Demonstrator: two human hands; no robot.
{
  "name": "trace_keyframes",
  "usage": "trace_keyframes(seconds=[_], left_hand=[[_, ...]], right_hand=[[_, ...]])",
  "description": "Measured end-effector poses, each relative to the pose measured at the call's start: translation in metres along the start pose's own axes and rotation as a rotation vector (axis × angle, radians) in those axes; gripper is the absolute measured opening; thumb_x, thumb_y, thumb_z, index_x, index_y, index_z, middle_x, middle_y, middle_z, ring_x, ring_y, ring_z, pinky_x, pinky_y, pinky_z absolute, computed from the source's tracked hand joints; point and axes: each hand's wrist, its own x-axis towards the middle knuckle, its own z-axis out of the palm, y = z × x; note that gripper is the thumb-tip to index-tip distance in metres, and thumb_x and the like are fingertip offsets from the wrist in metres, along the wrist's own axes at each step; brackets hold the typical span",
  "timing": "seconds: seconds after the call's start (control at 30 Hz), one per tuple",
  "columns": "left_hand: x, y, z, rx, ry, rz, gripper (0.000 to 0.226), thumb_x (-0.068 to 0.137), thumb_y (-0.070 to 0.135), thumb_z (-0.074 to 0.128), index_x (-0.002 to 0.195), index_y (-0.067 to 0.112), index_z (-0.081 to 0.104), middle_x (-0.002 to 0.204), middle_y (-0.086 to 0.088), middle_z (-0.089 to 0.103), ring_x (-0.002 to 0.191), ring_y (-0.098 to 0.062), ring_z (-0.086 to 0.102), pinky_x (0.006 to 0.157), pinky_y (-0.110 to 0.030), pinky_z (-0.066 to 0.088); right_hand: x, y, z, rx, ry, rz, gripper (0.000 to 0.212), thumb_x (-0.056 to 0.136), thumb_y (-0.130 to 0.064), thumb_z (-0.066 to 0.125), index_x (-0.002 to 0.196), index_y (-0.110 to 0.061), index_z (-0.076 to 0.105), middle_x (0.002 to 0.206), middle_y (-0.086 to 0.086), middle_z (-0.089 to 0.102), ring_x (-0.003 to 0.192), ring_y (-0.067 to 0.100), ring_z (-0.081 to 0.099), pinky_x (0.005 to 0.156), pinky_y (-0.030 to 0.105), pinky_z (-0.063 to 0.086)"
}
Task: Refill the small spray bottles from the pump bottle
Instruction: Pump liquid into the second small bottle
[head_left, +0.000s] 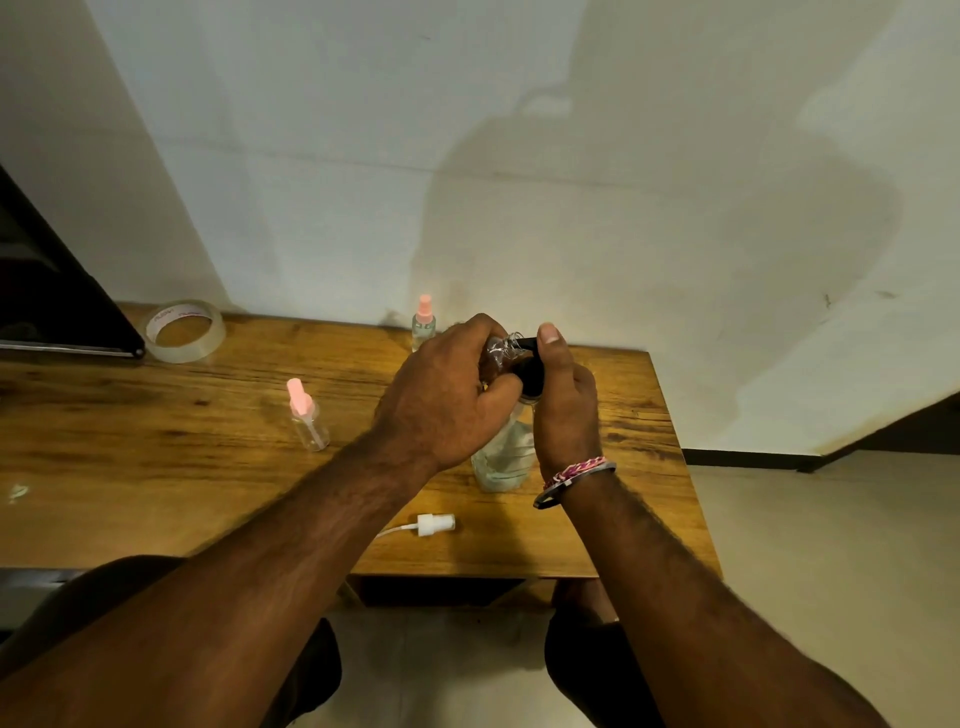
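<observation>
the left hand (447, 395) grips a small open spray bottle (503, 347) tilted, mouth up and right against the black nozzle of the upright pump bottle (506, 457) on the wooden table (156, 441), which the right hand (563, 410) curls round, thumb on the pump head.

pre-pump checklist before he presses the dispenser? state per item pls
1. Small open bottle gripped by left hand, neck exposed: ok.
2. Black pump nozzle tip at the bottle mouth: ok, roughly aligned; whether it sits inside, cannot tell.
3. Right hand on pump head, thumb on top: ok.
4. Pump bottle standing on the table: ok; liquid level, cannot tell.
5. Removed white sprayer cap lying within reach near the table's front edge: ok.
6. Pink-capped bottles upright, clear of both hands: ok.
</observation>
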Motion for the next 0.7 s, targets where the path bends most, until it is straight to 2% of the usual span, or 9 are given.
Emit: trace_keyframes(seconds=[0.13,0.33,0.43,0.53,0.6,0.7], left_hand=[[-0.0004,-0.0013,0.0021,0.009,-0.006,-0.002,0.027,0.086,0.035,0.059,0.11,0.023,0.062,0.091,0.006,0.066,0.081,-0.012,0.062,0.065,-0.031,0.051],[-0.0001,-0.0012,0.0025,0.014,-0.004,-0.015,0.029,0.082,0.038,0.056,0.107,0.024,0.062,0.089,0.008,0.065,0.08,-0.012,0.061,0.065,-0.032,0.049],[-0.0002,-0.0009,0.0019,0.002,-0.003,-0.024,0.024,0.083,0.037,0.057,0.104,0.025,0.061,0.087,0.008,0.064,0.079,-0.013,0.061,0.064,-0.033,0.049],[0.0004,0.0002,-0.001,-0.032,0.017,-0.018,0.021,0.084,0.034,0.059,0.104,0.025,0.061,0.086,0.006,0.066,0.076,-0.014,0.062,0.062,-0.029,0.044],[0.0016,-0.0004,-0.0016,-0.025,0.023,-0.015,0.018,0.087,0.031,0.062,0.104,0.024,0.061,0.086,0.005,0.066,0.076,-0.015,0.062,0.061,-0.029,0.043],[0.002,-0.0012,-0.0006,-0.015,0.02,-0.017,0.015,0.091,0.026,0.066,0.105,0.024,0.061,0.085,0.006,0.066,0.075,-0.015,0.062,0.061,-0.03,0.043]], right_hand=[[0.0003,-0.001,-0.0005,0.002,0.006,-0.019,0.046,0.093,-0.047,0.047,0.085,-0.015,0.077,0.073,-0.006,0.076,0.075,0.002,0.072,0.065,0.012,0.052],[0.0026,-0.0005,-0.0031,-0.027,0.025,-0.014,0.04,0.106,-0.032,0.05,0.077,-0.022,0.075,0.068,-0.01,0.074,0.069,-0.002,0.069,0.062,0.013,0.05],[0.002,0.0028,-0.0013,-0.043,0.025,-0.031,0.044,0.099,-0.046,0.05,0.082,-0.018,0.079,0.077,-0.002,0.078,0.077,0.006,0.072,0.066,0.016,0.053],[-0.0003,0.0036,0.0007,-0.008,0.006,-0.036,0.058,0.092,-0.061,0.05,0.093,-0.012,0.08,0.089,0.007,0.079,0.088,0.014,0.075,0.072,0.018,0.055],[-0.0012,0.0032,-0.0007,-0.008,-0.014,-0.043,0.057,0.089,-0.068,0.047,0.09,-0.02,0.08,0.091,0.006,0.079,0.091,0.015,0.075,0.076,0.02,0.057],[-0.0025,-0.0001,-0.0016,0.007,-0.025,-0.028,0.05,0.096,-0.06,0.043,0.081,-0.029,0.079,0.087,0.002,0.078,0.086,0.011,0.073,0.075,0.018,0.056]])
